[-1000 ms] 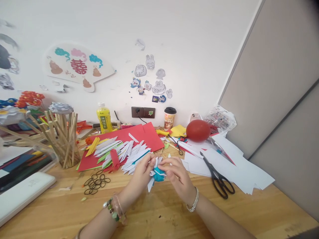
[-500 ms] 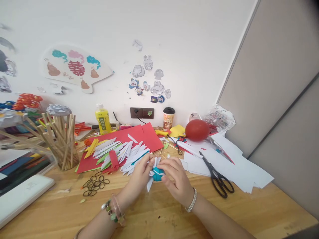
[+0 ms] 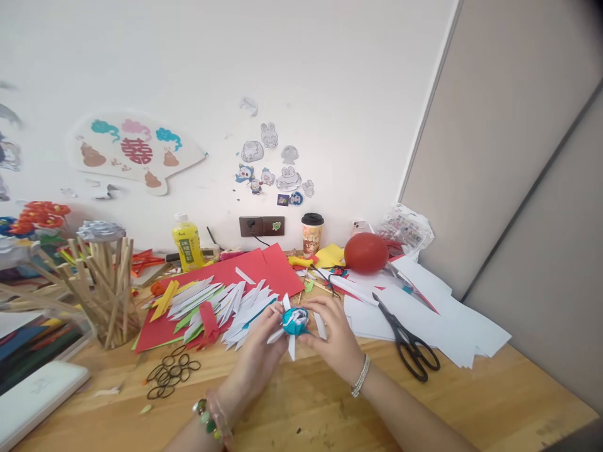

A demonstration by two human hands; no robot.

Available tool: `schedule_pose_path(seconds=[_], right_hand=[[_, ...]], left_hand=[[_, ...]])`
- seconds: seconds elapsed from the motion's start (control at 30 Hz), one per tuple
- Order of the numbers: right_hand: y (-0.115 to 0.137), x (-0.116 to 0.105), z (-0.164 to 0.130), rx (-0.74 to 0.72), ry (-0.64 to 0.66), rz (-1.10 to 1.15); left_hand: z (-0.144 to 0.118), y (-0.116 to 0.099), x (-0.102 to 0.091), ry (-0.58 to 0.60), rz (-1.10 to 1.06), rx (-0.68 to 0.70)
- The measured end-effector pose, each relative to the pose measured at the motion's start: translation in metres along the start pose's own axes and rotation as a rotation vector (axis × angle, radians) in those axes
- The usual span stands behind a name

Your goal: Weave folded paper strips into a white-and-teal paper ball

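Hands had turned the blue-white paper flower (image 3: 294, 320) face-up since a sec ago, left hand (image 3: 260, 351) & right hand (image 3: 332, 336) both pinching it just above the bench (image 3: 301, 408), w/ loose white petals (image 3: 226, 300) behind.

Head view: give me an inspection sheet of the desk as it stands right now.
Surface: wooden table, bare at the near edge.
Job's things: teal and white paper flower, lifted above the table.
Clutter: folded white paper strips on red paper sheet; rubber bands; scissors on white sheets; cup of sticks; yellow bottle; coffee cup; red balloon.
Grippers: left hand and right hand pinch the flower from either side.
Cables: a black one from the wall socket.
Surroundings: white wall with stickers; grey panel on the right.
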State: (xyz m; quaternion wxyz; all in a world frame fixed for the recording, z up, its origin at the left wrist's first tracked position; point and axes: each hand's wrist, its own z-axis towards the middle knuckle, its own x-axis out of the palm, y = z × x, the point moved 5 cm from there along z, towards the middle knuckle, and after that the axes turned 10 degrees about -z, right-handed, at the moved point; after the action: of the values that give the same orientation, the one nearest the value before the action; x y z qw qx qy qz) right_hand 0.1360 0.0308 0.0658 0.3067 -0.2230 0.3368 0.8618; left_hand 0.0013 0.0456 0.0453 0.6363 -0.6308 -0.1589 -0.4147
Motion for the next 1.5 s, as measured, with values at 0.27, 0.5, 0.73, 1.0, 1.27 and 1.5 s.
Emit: schedule_pose_path(seconds=[0.27, 0.5, 0.73, 1.0, 1.27, 1.5], right_hand=[[0.014, -0.002, -0.006, -0.131, -0.052, -0.19], [0.006, -0.009, -0.005, -0.04, -0.128, -0.034], [0.0, 0.001, -0.006, 0.067, -0.086, 0.162], [-0.004, -0.007, -0.004, 0.197, -0.144, 0.29], [-0.009, -0.005, -0.002, 0.206, -0.084, 0.266], [0.0, -0.009, 0.002, 0.009, -0.072, 0.075]], left_hand=[[-0.002, 0.011, 0.0, 0.008, 0.005, -0.008], [-0.006, -0.001, 0.005, 0.01, -0.069, -0.011], [-0.002, -0.009, -0.004, -0.023, -0.057, -0.029], [-0.001, -0.006, 0.0, 0.091, 0.109, -0.008], [0.002, -0.008, -0.007, 0.091, 0.25, 0.036], [0.002, -0.027, 0.001, 0.038, 0.829, 0.355]])
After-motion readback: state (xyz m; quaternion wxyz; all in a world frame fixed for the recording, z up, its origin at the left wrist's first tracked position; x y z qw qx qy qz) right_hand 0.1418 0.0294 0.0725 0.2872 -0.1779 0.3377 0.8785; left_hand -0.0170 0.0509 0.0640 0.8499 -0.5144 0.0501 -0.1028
